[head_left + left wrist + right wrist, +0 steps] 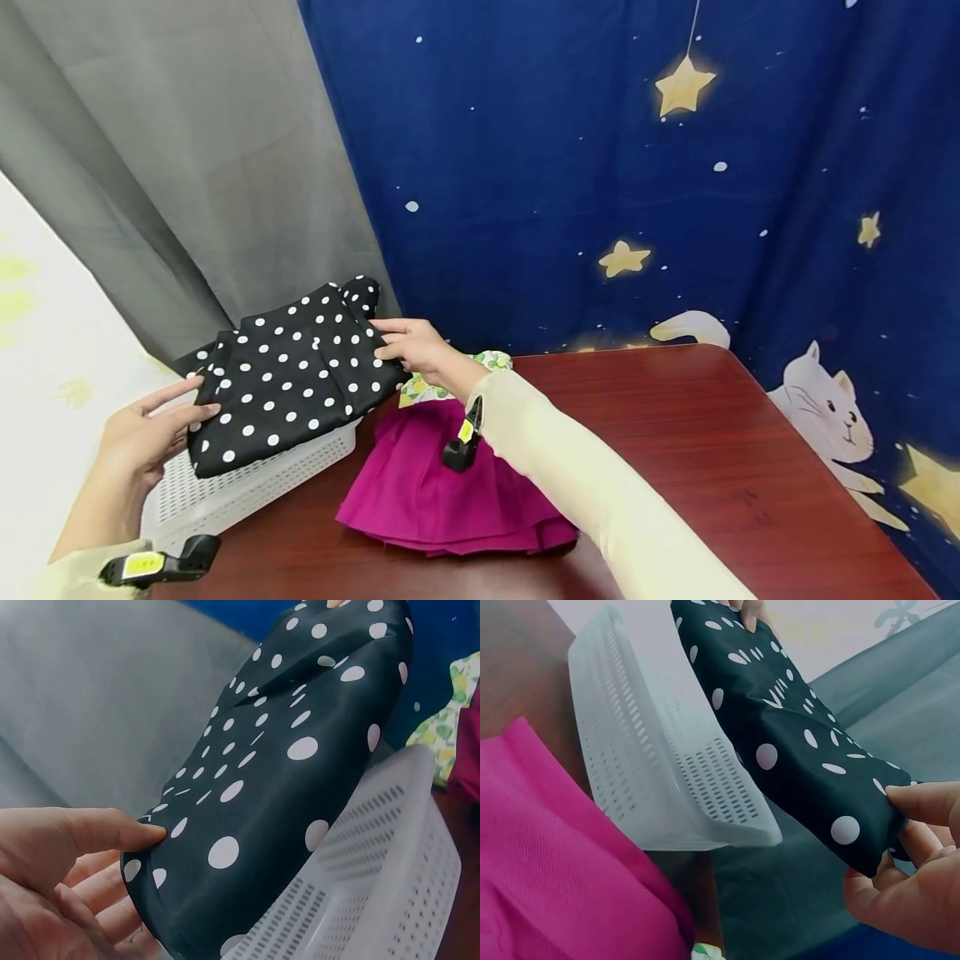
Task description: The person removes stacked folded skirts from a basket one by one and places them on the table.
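Note:
A folded black cloth with white polka dots [285, 375] is held up between both hands, over a white perforated plastic basket [247, 496]. At its left end my left hand [153, 429] pinches the cloth, thumb on top and fingers beneath, as the left wrist view shows. On the opposite end my right hand [420, 350] grips the edge; in the right wrist view its thumb lies on the upper face and the fingers go under. Much of the basket's opening is hidden by the cloth in the head view.
A magenta pleated skirt [450, 492] lies on the red-brown table [637, 433], right of the basket. Behind it is a cloth with a yellow-green print [423, 390]. A grey curtain [195, 150] and a blue star-patterned curtain [540, 167] hang behind the table.

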The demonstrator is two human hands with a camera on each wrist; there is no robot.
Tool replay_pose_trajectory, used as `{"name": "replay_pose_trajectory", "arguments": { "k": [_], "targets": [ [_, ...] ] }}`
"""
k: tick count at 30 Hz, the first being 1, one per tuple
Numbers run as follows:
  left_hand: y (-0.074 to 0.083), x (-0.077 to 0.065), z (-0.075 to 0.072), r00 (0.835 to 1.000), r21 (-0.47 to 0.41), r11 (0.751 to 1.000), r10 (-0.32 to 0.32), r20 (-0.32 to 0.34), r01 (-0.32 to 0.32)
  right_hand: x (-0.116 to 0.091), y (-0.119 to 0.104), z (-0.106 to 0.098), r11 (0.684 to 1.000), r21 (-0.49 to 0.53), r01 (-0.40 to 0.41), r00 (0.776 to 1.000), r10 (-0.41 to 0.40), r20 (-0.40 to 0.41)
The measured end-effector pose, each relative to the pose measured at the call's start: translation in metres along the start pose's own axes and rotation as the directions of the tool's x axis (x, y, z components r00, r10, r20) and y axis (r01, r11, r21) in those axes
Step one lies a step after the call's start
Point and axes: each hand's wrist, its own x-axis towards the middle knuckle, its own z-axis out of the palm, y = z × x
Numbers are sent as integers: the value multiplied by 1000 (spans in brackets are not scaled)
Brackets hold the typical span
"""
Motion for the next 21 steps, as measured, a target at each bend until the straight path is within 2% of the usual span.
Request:
{"name": "replay_pose_trajectory", "arguments": {
  "k": [6,9,21],
  "targets": [
    [4,-2,15,1000,8,1000,22,13,-22,-14,-10,-16,999,-21,32,999,-32,9],
    [4,-5,18,1000,-6,1000,27,16,-27,-20,-15,-19,999,-28,37,999,-36,22],
    [13,-15,45,989,-143,986,98,106,-82,-50,-38,-43,996,-58,66,998,-66,7]
  ]
}}
